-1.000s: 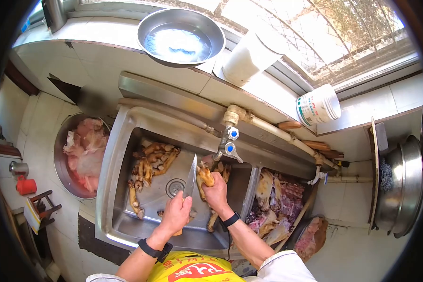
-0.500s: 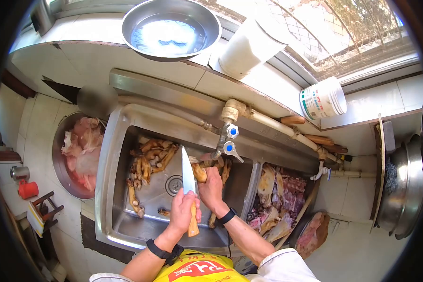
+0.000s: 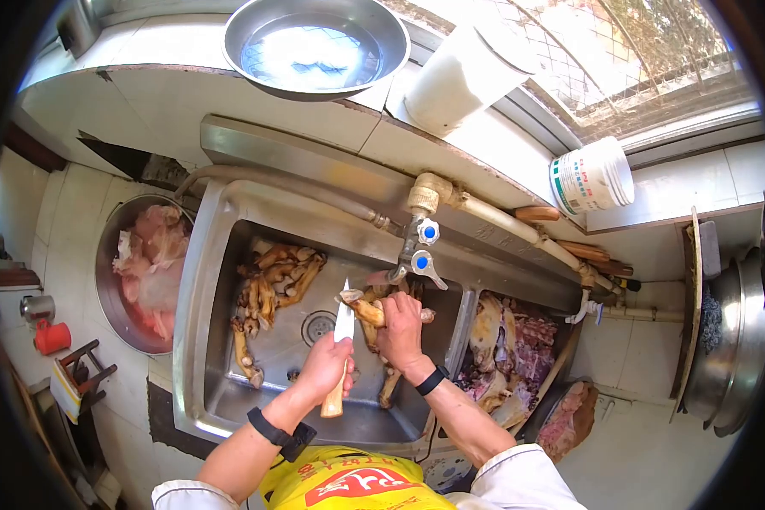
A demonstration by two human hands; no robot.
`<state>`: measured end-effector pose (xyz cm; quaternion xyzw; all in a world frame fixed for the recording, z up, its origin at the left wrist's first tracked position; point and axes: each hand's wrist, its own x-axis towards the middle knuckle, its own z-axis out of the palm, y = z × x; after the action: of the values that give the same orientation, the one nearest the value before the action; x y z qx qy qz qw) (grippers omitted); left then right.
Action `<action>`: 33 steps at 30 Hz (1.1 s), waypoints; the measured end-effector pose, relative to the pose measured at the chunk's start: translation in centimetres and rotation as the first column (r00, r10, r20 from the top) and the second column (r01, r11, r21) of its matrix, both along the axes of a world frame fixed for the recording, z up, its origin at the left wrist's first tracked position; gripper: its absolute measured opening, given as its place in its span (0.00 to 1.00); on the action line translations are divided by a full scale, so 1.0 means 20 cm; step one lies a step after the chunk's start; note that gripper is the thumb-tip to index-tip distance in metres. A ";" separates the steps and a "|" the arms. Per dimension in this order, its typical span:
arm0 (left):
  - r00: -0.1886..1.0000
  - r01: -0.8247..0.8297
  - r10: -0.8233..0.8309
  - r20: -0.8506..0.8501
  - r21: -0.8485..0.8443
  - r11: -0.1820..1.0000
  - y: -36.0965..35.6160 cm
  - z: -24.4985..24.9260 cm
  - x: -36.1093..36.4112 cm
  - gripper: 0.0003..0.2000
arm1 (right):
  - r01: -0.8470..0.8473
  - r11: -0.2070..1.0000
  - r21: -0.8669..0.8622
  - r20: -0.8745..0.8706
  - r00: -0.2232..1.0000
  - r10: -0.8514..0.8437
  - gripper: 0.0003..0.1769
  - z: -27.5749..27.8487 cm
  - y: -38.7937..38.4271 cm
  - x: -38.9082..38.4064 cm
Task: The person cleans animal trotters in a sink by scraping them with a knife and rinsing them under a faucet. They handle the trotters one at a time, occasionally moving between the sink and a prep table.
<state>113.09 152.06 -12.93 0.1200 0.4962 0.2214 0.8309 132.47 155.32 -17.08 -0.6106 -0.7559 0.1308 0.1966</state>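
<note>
My left hand (image 3: 325, 370) is closed round the wooden handle of a kitchen knife (image 3: 344, 325), its blade pointing away from me. In my right hand (image 3: 402, 331) is a browned animal trotter (image 3: 366, 311), held over the sink basin. The blade lies against or very close to the trotter's left end; contact is hard to tell. More trotters (image 3: 279, 280) are heaped at the basin's far left, and one (image 3: 245, 355) lies apart below them. Another trotter (image 3: 390, 388) rests under my right wrist. The drain (image 3: 319, 327) shows left of the knife.
A tap (image 3: 421, 234) stands behind the sink (image 3: 197, 374). Cut meat and bones (image 3: 510, 348) fill the right basin. A tub of pale meat (image 3: 151, 268) sits at the left. On the ledge are a metal bowl (image 3: 391, 64), a white bucket (image 3: 463, 81) and a plastic tub (image 3: 591, 176).
The trotter in my right hand has turned across, and its end now lies by the blade. My left hand and the knife have shifted slightly down and left.
</note>
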 end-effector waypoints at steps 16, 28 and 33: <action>0.152 0.933 0.078 -0.985 0.169 0.318 0.16 0.02 -0.09 0.06 | 0.003 0.998 -0.055 0.035 0.999 -0.001 0.13 0.02 0.08 0.04; 0.947 -0.055 0.120 -0.297 0.217 0.974 -0.03 -0.17 -0.24 0.10 | 0.042 0.896 -0.443 -0.335 0.919 -0.209 0.14 -0.11 -0.06 0.09; 0.953 -0.055 0.107 -0.285 0.185 0.981 -0.14 -0.23 -0.21 0.08 | 0.096 0.828 -0.553 -0.394 0.845 -0.361 0.18 -0.18 -0.04 0.08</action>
<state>108.90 149.19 -17.62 0.2034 0.5970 0.2779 0.7246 134.14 154.46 -20.71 -0.6768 -0.5381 0.4498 0.2237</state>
